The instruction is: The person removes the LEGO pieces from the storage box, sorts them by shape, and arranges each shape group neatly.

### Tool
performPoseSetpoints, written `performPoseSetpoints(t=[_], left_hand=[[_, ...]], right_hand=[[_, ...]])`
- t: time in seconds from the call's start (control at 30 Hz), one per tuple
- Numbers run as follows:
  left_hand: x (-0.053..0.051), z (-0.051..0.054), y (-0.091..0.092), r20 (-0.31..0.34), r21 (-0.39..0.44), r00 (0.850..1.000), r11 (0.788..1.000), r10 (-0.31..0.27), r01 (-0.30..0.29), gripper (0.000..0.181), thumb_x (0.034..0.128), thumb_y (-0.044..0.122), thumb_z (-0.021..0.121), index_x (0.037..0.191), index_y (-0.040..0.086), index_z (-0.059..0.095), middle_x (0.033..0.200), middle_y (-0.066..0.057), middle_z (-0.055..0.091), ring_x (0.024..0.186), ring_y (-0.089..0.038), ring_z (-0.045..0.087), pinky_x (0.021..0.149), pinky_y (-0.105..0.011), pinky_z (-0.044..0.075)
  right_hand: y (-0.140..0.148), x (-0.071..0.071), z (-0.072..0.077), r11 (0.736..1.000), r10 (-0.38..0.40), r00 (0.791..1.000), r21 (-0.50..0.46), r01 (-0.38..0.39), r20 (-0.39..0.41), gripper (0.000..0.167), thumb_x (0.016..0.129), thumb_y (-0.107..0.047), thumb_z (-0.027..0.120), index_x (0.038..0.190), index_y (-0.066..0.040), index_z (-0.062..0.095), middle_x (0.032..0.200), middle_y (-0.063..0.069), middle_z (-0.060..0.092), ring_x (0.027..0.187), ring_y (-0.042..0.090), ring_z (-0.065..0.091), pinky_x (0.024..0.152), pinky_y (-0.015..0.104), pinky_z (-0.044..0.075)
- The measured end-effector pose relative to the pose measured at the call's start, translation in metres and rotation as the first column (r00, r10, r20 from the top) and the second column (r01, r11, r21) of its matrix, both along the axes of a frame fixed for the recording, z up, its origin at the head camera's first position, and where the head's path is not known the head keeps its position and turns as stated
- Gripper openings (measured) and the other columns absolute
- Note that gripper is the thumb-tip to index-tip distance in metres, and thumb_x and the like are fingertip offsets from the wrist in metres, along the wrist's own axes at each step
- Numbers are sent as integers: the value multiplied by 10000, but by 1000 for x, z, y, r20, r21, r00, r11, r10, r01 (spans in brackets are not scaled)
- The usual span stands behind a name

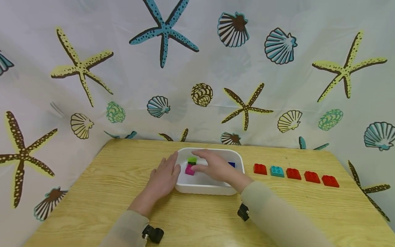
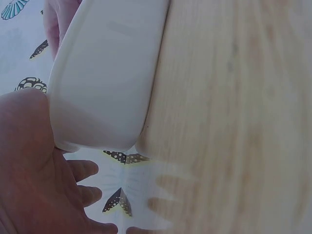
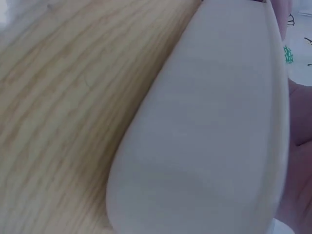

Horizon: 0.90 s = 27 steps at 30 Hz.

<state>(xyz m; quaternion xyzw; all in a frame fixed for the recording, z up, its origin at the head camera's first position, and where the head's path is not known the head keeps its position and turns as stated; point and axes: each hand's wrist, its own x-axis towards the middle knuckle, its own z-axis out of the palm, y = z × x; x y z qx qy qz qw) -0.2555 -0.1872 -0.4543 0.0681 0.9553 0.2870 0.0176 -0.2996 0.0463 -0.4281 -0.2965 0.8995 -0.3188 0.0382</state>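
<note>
Sleeves (image 1: 277, 212) flank table (image 1: 191, 219) space, left fingers (image 1: 170, 163) straight along the bin's (image 1: 206, 189) edge, right fingers (image 1: 203, 153) spread near pink brick (image 1: 189, 170).

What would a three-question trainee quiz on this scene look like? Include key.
1. Count: how many red blocks are in the row right of the tray?
2. True or false: the left hand is at the tray's left end.
3. Choose: which block is nearest the thumb of the right hand? (a) blue (b) pink (c) green

Key:
1. Four.
2. True.
3. b, the pink block.
</note>
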Motion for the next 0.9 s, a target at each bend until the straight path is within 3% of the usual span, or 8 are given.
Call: performPoseSetpoints(t=[0.27,0.5,0.9], left_hand=[[1,-1,0,-2,-6,1000,1000,-3,2,665,1197,397,255,1785,108,138,1814,-191,216,1673,-481,93,1255,-812,79],[2,0,1,2,-5,1000,1000,-3,3,672,1194,417,241,1788,122,127,1819,-177,207,1677,-470,84,1257,-807,77],[0,0,0,3,-13,1000,1000,0,0,663,1195,386,251,1786,113,131,1816,-182,214,1674,-477,95,1261,-801,92]], right_hand=[[-11,0,-9,1000,-29,1000,-6,29,8,618,1087,-371,731,1618,-99,570,1638,117,565,1481,334,561,1231,522,440],[-21,-1,-16,996,-92,995,-2,92,48,579,1113,-350,693,1623,-106,569,1659,109,543,1546,311,491,1279,502,375],[-28,-6,-24,991,-127,992,31,127,17,547,1108,-345,703,1592,-108,608,1629,109,565,1517,295,523,1259,480,409]])
